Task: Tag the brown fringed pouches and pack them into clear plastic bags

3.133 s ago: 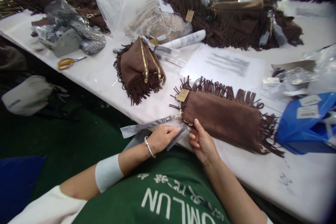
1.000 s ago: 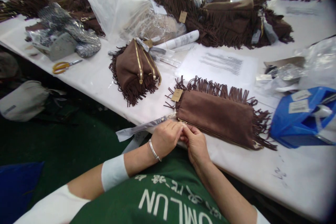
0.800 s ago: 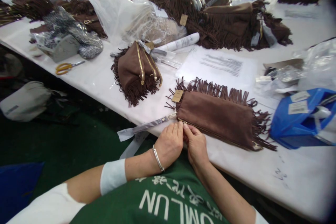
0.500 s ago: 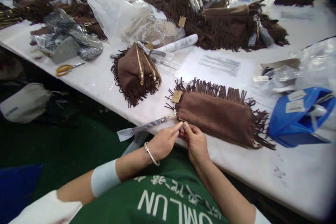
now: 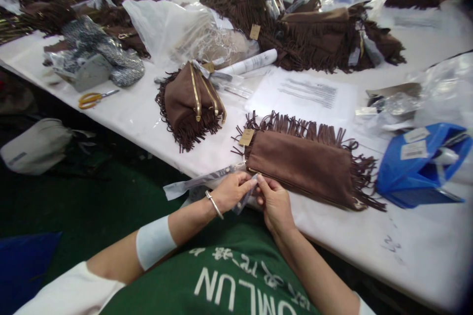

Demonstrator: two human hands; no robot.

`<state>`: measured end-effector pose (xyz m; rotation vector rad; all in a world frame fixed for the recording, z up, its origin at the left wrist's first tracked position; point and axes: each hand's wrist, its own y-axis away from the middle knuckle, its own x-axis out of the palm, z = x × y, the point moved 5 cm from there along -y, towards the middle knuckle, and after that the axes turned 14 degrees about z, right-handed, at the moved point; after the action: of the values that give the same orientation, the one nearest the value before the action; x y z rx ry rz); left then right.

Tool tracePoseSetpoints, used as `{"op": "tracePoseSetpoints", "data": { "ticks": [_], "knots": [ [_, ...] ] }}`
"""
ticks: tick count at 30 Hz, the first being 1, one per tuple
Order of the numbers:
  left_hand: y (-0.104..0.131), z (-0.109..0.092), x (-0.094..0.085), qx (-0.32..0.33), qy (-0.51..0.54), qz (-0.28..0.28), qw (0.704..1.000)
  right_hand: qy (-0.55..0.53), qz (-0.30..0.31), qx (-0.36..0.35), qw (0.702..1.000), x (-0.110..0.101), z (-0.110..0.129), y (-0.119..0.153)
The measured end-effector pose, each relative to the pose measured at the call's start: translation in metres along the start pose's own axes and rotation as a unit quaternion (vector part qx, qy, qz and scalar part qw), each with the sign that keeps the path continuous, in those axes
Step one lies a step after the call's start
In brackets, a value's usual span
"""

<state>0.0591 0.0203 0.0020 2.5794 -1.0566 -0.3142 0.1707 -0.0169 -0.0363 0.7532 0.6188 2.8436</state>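
Near the table's front edge, a brown fringed pouch (image 5: 301, 162) lies flat with a tan tag (image 5: 246, 137) at its left end. My left hand (image 5: 234, 191) and my right hand (image 5: 274, 202) meet at the pouch's lower left corner. Between their fingertips is a small clear plastic sleeve (image 5: 243, 203), pinched by both hands and hanging over the edge. Another plastic-wrapped strap (image 5: 199, 183) extends left from the pouch's corner, passing behind my left hand. Whether my fingers also touch the pouch's zipper is hidden.
A second fringed pouch (image 5: 185, 103) stands behind, to the left. Yellow scissors (image 5: 90, 100) lie at the left edge. A blue container (image 5: 410, 167) is at right. Papers (image 5: 303, 91), plastic bags (image 5: 166, 29) and piled brown fringed bags (image 5: 318, 34) lie farther back, with other people beyond.
My left hand has turned and its fingers have curled in. The plastic sleeve now shows between my hands, below the fingertips. The pouch has shifted slightly left.
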Motion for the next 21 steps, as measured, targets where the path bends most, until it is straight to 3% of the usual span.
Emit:
{"op": "tracePoseSetpoints", "data": {
  "ticks": [4,7,13,21],
  "knots": [
    [0.0007,-0.0098,-0.0025,0.023,-0.169,-0.046,0.984,0.001,0.009,0.002,1.000,-0.0009,-0.0004,0.0004],
    [0.0003,-0.0098,-0.0026,0.018,-0.225,-0.069,0.972,-0.002,0.037,0.002,0.999,0.0016,0.0021,0.0023],
    [-0.0007,-0.0011,0.0022,0.009,-0.156,-0.033,0.987,0.055,0.037,-0.006,0.998,0.0012,0.0058,0.0036],
    [-0.0012,-0.0098,-0.0027,0.014,-0.132,-0.023,0.991,0.092,0.024,-0.013,0.995,-0.0050,0.0089,0.0010]
  ]
}}
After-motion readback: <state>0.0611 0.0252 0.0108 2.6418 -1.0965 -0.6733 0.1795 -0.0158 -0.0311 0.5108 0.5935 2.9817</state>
